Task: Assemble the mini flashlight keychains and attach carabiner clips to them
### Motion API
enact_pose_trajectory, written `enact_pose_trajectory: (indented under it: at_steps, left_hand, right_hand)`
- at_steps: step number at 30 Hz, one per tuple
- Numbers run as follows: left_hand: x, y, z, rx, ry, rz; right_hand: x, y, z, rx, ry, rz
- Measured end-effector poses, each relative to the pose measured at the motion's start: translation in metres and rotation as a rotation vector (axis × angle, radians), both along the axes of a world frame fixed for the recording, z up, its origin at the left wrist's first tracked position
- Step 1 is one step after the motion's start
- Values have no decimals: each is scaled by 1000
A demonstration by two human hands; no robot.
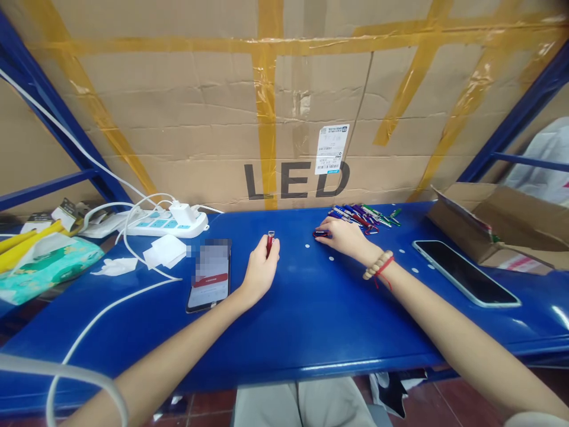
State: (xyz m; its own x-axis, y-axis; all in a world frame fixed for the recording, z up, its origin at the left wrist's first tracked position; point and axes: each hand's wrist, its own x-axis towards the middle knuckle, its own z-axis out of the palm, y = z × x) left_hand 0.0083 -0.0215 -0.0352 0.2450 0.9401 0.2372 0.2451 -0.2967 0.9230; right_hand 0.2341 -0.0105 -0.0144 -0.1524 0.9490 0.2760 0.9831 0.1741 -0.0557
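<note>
My left hand (pixel 261 267) is closed around a short red piece (pixel 269 244) with a silver loop-like metal end pointing up; the rest of it is hidden in my fingers. To the right, my right hand (pixel 344 236) pinches a dark red carabiner-like clip (pixel 320 233) at or just above the blue tabletop (pixel 302 320). Just behind that hand lies a pile of small metallic pieces (pixel 355 214) in blue, purple, red and green with silver parts. Part of the pile is hidden by my right hand.
A lit phone (pixel 208 276) lies left of my left hand, near a white power strip (pixel 166 224) with cables and white papers (pixel 165 251). On the right are another phone (pixel 464 273) and an open cardboard box (pixel 502 222). A large taped carton (pixel 200 118) stands behind.
</note>
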Motion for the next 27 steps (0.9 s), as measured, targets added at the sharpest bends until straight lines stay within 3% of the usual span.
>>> enact_pose_trajectory:
  at_steps: [4, 9, 13, 21, 24, 27]
  left_hand:
    - [2, -1, 1, -69, -69, -44]
    - [5, -5, 3, -166, -166, -85]
    - [6, -4, 3, -239, -281, -103]
    - [7, -1, 3, -190, -368, -146]
    - [8, -1, 2, -198, -375, -208]
    - [6, 0, 1, -139, -349, -152]
  right_hand:
    - [-4, 0, -4, -33, -37, 12]
    - [-12, -4, 2, -23, -26, 48]
    - [-21, -7, 7, 13, 172, 77]
    - [-51, -22, 9, -193, 754, 467]
    - [-56, -25, 10, -199, 801, 488]
    - [-54, -28, 12, -128, 661, 522]
